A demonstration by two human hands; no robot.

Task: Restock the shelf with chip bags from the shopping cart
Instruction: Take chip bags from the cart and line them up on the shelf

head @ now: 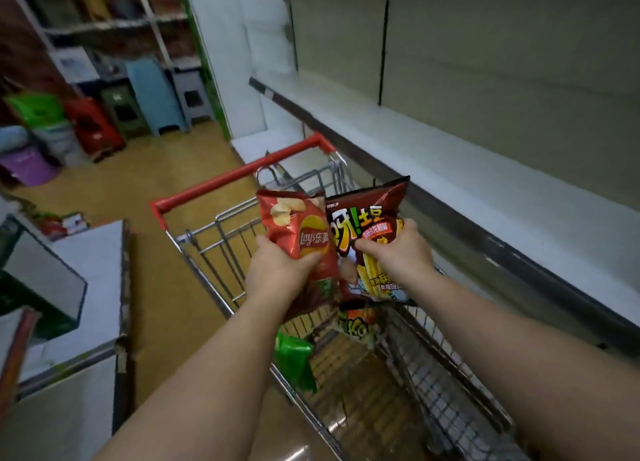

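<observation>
Our two bare forearms reach forward from the bottom edge, over the shopping cart. We have our left hand closed around the lower half of a red Lay's chip bag, thumb across its front and fingers wrapped behind, so the bag stands upright above the basket. Just to the right of it, our right hand is clamped on the middle of a dark maroon chip bag with yellow fries printed on it; thumb and fingers pinch the front, and the bag tilts slightly to the right. The two bags touch along their inner edges.

Below our hands, inside the wire basket, we see an orange-and-yellow bag lying directly under the maroon one and a green bag leaning at the near left side of the basket. Beyond our hands runs the cart's red handle.

To the right of our right hand, the white shelf runs past the cart, its surface bare beside the maroon bag. Left of our left hand we see a white counter, and farther off coloured plastic stools on the floor.
</observation>
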